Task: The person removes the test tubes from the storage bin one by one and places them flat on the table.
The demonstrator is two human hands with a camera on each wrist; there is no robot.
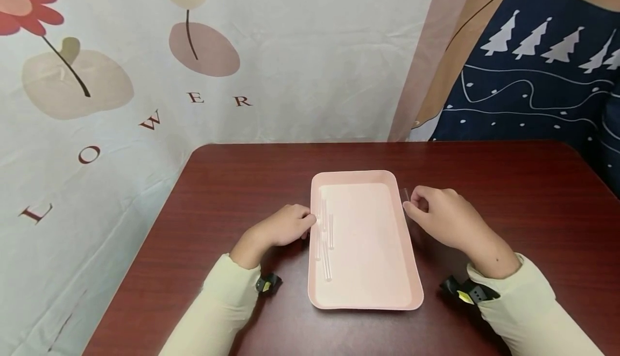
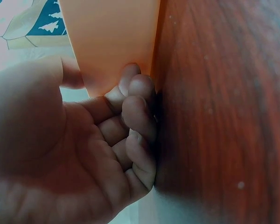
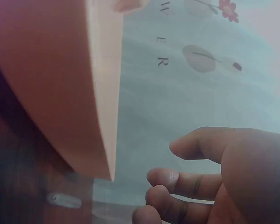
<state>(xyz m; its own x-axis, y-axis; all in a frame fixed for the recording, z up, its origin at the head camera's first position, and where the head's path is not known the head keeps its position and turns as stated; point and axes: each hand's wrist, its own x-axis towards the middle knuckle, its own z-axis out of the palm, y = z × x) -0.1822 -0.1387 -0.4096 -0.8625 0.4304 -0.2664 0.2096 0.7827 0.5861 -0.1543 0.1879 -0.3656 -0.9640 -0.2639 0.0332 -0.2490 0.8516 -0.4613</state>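
1. The pale pink rectangular plastic tray (image 1: 368, 270) lies flat on the dark red-brown wooden table (image 1: 508, 194), near the middle of the tabletop.
2. Several clear, thin glass tubes (image 1: 327, 259) lie lengthwise inside the tray, all along its left side.
3. The left hand (image 1: 283, 228) rests on the table against the tray's left rim. The left wrist view shows its fingers (image 2: 139, 112) curled, with the fingertips touching the rim; they clasp nothing.
4. The right hand (image 1: 448, 216) sits on the table just beside the tray's right rim.
5. One further clear tube (image 1: 407, 194) shows at the right hand's fingertips, outside the tray. The right wrist view shows a clear tube (image 3: 65, 200) lying on the table below the loosely bent fingers (image 3: 177, 179). Whether the hand pinches it cannot be told.
6. A flower-printed white cloth (image 1: 121, 76) hangs behind the table.
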